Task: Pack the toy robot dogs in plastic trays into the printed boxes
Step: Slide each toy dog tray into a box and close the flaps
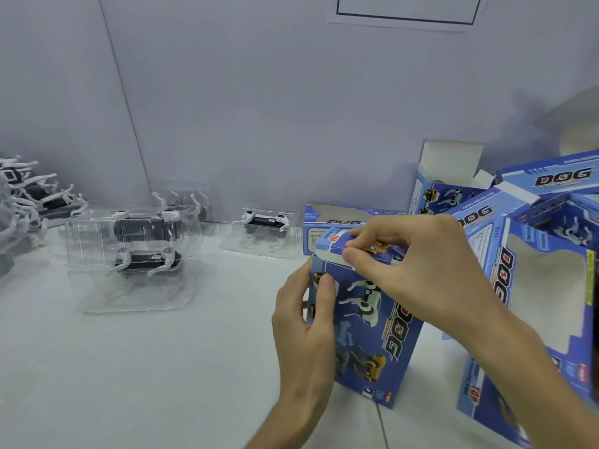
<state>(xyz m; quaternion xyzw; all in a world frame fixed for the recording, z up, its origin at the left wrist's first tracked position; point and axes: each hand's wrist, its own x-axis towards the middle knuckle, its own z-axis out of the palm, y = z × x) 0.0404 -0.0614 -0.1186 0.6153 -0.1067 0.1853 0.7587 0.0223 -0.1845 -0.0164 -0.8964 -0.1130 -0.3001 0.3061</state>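
A blue printed box (366,322) marked DOG stands upright on the white table (162,367). My left hand (304,322) grips its left side, thumb on the front face. My right hand (411,264) curls over the top and pinches the end flap (337,251), which is folded down. To the left, two toy robot dogs in clear plastic trays (136,251) are stacked. A single tray with a dog (264,230) lies farther back in the middle.
Several open printed boxes (531,254) crowd the right side, one with its white flap up (450,163). Another box (343,222) lies behind the held one. Loose toy dogs (22,196) pile at the far left. A grey wall closes the back.
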